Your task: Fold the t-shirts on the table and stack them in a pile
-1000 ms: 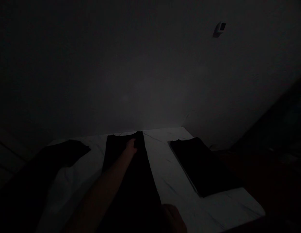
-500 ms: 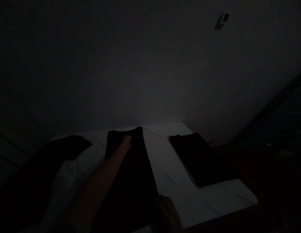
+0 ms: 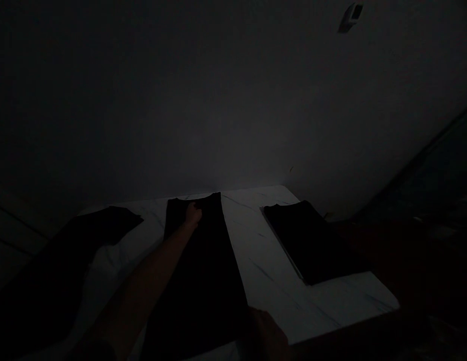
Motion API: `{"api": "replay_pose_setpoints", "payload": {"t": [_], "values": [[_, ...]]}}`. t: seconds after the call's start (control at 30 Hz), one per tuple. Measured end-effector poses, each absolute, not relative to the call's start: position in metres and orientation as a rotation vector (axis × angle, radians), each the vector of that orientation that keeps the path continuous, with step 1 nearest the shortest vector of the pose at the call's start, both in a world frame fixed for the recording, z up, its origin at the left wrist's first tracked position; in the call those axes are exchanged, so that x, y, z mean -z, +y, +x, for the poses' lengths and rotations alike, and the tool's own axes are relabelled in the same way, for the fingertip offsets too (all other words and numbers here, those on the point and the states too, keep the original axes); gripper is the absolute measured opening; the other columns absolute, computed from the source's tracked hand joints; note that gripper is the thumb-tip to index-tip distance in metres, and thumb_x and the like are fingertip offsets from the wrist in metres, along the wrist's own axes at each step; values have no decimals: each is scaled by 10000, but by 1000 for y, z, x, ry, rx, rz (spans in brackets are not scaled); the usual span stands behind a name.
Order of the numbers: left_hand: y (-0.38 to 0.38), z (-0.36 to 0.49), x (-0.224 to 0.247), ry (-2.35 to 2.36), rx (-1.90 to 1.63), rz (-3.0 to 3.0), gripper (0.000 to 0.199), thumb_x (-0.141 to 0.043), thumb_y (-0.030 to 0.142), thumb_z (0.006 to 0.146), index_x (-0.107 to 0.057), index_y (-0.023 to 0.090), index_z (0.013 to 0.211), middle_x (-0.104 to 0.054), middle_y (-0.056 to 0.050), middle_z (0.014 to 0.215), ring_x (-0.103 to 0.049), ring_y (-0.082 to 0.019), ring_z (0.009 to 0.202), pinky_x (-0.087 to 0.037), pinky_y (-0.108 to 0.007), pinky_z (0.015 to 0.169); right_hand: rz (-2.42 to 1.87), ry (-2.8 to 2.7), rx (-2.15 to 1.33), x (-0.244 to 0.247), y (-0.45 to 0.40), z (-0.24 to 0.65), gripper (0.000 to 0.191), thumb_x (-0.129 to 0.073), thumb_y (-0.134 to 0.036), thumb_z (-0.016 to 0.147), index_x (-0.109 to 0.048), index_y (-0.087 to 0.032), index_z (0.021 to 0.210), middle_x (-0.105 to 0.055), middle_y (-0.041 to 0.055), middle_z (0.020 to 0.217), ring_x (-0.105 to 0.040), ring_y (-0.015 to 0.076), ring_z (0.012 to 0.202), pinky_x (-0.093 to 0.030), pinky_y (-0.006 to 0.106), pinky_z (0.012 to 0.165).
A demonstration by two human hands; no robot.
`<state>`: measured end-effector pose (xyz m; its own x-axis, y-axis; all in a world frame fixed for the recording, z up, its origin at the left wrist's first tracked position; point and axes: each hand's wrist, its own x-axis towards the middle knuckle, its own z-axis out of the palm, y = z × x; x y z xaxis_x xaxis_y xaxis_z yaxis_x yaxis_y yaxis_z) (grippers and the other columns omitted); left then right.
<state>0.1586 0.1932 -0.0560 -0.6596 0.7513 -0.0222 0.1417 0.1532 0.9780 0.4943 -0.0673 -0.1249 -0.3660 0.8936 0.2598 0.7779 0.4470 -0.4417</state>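
The left hand (image 3: 193, 214) and right hand (image 3: 270, 333) are seemingly straightening dark cloth (image 3: 206, 271); whether they're pinching, I cannot tell. The next move is likely requiring even edges.

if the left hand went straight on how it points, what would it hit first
Probably the wall, past the far edge of the dark cloth beneath the left hand; depth is unclear here.

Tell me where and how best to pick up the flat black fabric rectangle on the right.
Probably best by the long left edge of the flat black fabric rectangle, coming from the left and sliding under: it lies flat, and that straight edge borders exposed white marbled tabletop. Any folds are too dark to make out.
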Motion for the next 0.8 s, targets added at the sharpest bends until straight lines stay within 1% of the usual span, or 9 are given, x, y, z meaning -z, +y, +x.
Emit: {"api": "replay_pose_setpoints", "payload": {"t": [0.07, 0.13, 0.2, 0.23, 0.3, 0.37, 0.47, 0.6, 0.8], "values": [[189, 158, 50, 1982, -1502, 966, 610, -640, 37, 729, -533, 139, 1321, -611, -167, 1329, -532, -312, 1304, -399, -450, 1124, -1344, -2237, -340, 126, -67, 493, 450, -554, 11, 765, -679, -285, 1081, -738, 25, 945, -687, 190, 872, -509, 236, 766], [183, 162, 45, 2013, -1473, 1126, 666, -613, 30, 726, -499, 145, 1371, -521, -173, 1456, -418, -317, 1416, -307, -460, 1196, -1307, -2231, -352, 126, -66, 491, 446, -557, 18, 751, -681, -281, 1057, -727, 33, 989, -678, 189, 918, -509, 230, 785], [176, 172, 43, 1982, -1420, 1317, 642, -603, 60, 756, -511, 176, 1381, -438, -140, 1547, -295, -291, 1495, -213, -439, 1246, -1320, -2229, -386, 125, -65, 490, 449, -550, 8, 749, -682, -290, 1058, -711, 38, 1015, -670, 188, 932, -509, 224, 775], [172, 179, 43, 1940, -1376, 1414, 599, -613, 90, 772, -544, 199, 1356, -446, -116, 1551, -287, -275, 1501, -200, -422, 1253, -1340, -2230, -411, 124, -64, 490, 451, -545, 0, 753, -682, -296, 1064, -706, 37, 1012, -670, 184, 917, -507, 217, 754], [164, 194, 49, 1816, -1249, 1586, 490, -678, 174, 774, -632, 245, 1257, -542, -78, 1483, -370, -262, 1461, -227, -404, 1245, -1355, -2245, -476, 124, -64, 490, 455, -527, -14, 770, -683, -302, 1087, -700, 31, 984, -675, 165, 854, -498, 194, 705], [158, 207, 57, 1709, -1041, 1758, 434, -737, 287, 768, -667, 278, 1197, -598, -57, 1437, -416, -265, 1437, -206, -426, 1245, -1339, -2251, -536, 126, -67, 492, 444, -495, -14, 792, -689, -294, 1078, -693, 24, 962, -677, 140, 791, -490, 171, 674], [154, 215, 69, 1654, -725, 1956, 454, -700, 431, 826, -637, 301, 1256, -515, -58, 1527, -312, -270, 1502, -65, -482, 1252, -1300, -2250, -548, 130, -75, 496, 442, -486, -3, 779, -694, -279, 1055, -687, 24, 974, -680, 131, 770, -498, 167, 684], [155, 212, 72, 1668, -557, 2041, 485, -629, 445, 887, -588, 298, 1347, -385, -70, 1613, -211, -262, 1539, 11, -480, 1243, -1323, -2256, -533, 133, -86, 497, 458, -513, -8, 763, -688, -291, 1077, -699, 22, 1003, -694, 136, 793, -508, 163, 686], [145, 222, 57, 1723, -464, 2099, 497, -564, 410, 935, -523, 289, 1415, -358, -75, 1627, -192, -252, 1543, 32, -500, 1241, -1287, -2265, -441, 133, -87, 497, 527, -551, -12, 736, -686, -313, 1148, -721, 34, 1053, -714, 172, 894, -540, 196, 764]]}}
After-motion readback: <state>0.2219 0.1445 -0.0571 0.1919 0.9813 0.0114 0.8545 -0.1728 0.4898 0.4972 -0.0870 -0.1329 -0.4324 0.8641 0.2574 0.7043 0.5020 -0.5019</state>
